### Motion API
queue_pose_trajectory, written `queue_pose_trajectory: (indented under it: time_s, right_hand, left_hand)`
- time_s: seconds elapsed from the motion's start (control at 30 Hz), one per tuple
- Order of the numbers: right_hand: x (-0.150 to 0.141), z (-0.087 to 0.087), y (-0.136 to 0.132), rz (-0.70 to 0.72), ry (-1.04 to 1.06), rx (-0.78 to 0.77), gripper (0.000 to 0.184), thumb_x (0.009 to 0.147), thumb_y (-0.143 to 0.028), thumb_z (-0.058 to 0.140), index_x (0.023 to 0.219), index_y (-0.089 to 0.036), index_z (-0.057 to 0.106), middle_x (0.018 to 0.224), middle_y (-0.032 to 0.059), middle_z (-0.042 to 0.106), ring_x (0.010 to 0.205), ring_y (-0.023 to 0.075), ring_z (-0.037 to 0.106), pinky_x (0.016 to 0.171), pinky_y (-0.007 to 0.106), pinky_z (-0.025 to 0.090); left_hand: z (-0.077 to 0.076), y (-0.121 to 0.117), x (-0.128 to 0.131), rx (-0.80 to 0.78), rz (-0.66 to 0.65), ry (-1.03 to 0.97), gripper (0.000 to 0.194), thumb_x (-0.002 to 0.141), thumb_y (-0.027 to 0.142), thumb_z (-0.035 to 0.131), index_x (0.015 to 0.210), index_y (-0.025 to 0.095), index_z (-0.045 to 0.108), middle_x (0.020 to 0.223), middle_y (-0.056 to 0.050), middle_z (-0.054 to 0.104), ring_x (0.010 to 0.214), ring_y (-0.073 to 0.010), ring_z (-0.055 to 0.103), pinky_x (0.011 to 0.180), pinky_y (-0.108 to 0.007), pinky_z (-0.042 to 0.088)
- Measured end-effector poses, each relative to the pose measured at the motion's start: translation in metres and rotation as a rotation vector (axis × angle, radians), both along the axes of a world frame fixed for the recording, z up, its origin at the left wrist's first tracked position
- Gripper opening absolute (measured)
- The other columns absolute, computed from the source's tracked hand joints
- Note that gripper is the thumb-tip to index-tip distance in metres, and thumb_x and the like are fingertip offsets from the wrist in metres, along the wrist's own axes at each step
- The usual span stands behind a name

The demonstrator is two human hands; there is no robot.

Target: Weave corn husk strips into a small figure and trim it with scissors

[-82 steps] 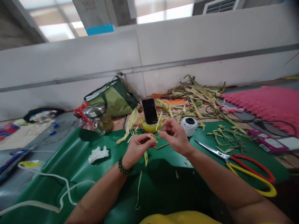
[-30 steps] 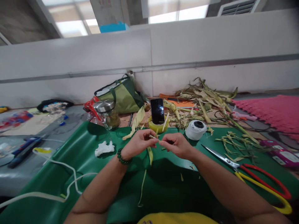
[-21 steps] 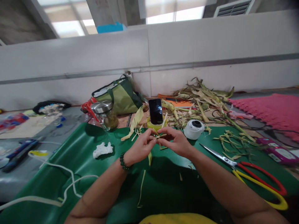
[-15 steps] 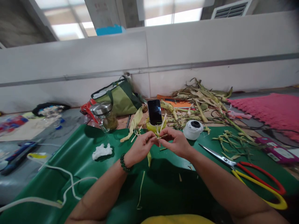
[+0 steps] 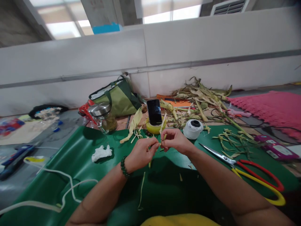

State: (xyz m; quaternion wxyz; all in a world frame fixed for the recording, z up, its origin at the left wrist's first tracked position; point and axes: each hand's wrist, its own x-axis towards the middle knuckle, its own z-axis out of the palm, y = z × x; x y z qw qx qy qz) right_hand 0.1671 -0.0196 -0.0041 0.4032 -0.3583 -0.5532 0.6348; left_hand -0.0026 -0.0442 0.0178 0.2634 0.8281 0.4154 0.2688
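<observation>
White cord: in from the lower left of the frame, a loose white cord looping across the green mat.
White tissue: left of centre, a crumpled tissue sitting on the mat, well apart from both hands.
Left hand: here's the left hand, green bead bracelet at its wrist, reaching up and right — thumb and forefinger pinched narrow on the low end of a husk strip.
Phone: just beyond the hands, the phone leans in a yellow ring.
Husk strip: dead centre, the small husk strip bridges the fingertips, up off the mat; its long axis seems to climb gently left to right, though fingers cover most of it. That pinch-to-pinch line looks like the relation that counts, and neither hand is nearer, since both touch it.
Right hand: the right hand comes in from the right, fingers curled and narrow around the upper end — exact contact hidden.
Thread spool: right of centre, the white spool stands just beyond the right wrist.
Scissors: farther right, untouched scissors, tips toward the hands.
Knotted husks: right side, a spread of knotted husks beyond the blades.
</observation>
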Motion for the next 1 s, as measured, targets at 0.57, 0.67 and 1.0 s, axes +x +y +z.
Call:
queue_pose_trajectory:
  time_s: [0.57,0.67,1.0]
  right_hand:
    - [0.002,0.008,-0.007,-0.078,-0.180,0.325,0.030,0.057,-0.023,0.078,0.081,-0.018,0.059,0.064,-0.0062,0.052,0.053,0.0061,0.047,0.049,0.019,0.040]
    - [0.004,0.009,-0.005,0.008,-0.087,0.289,0.024,0.064,-0.029,0.075,0.079,-0.017,0.061,0.070,-0.0020,0.059,0.058,0.0090,0.054,0.054,0.022,0.046]
    - [0.010,0.010,-0.005,-0.005,-0.097,0.293,0.015,0.070,-0.030,0.071,0.071,-0.016,0.068,0.062,0.0002,0.063,0.054,0.0106,0.057,0.053,0.023,0.049]
  left_hand:
    - [0.000,0.007,-0.001,-0.230,-0.005,-0.184,0.037,0.089,0.037,0.038,0.058,0.019,0.042,0.055,0.002,0.050,0.055,-0.0107,0.046,0.058,-0.023,0.037]
    - [-0.001,0.006,-0.001,-0.261,-0.008,-0.197,0.034,0.089,0.039,0.040,0.061,0.019,0.044,0.057,0.002,0.051,0.056,-0.0112,0.048,0.056,-0.023,0.037]
    - [0.007,0.012,-0.011,-0.188,0.018,-0.204,0.038,0.086,0.038,0.047,0.054,0.017,0.042,0.051,0.004,0.042,0.051,-0.0088,0.038,0.052,-0.022,0.031]
